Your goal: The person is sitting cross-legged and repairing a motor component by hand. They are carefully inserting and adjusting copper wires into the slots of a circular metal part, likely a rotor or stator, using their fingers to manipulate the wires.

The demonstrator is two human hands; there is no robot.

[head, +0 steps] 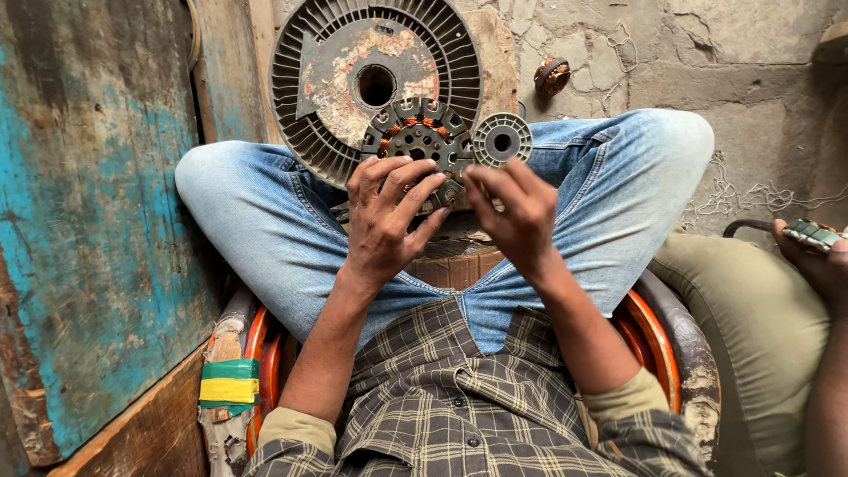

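Observation:
My left hand [386,215] grips a round dark metal stator core [420,132] with slots and orange-brown copper windings, held above my lap. Its fingers spread over the core's lower face. My right hand [515,210] pinches at the core's right lower edge, fingers closed together; what lies between them is hidden. I sit cross-legged in blue jeans [265,221] and a checked shirt.
A large round slotted fan housing [371,79] with flaking paint lies on the floor ahead, a small grey slotted disc [502,139] beside it. A blue-painted wooden panel [88,221] stands left. Another person's hand [817,252] holds a small part at right, beside an olive-clad leg.

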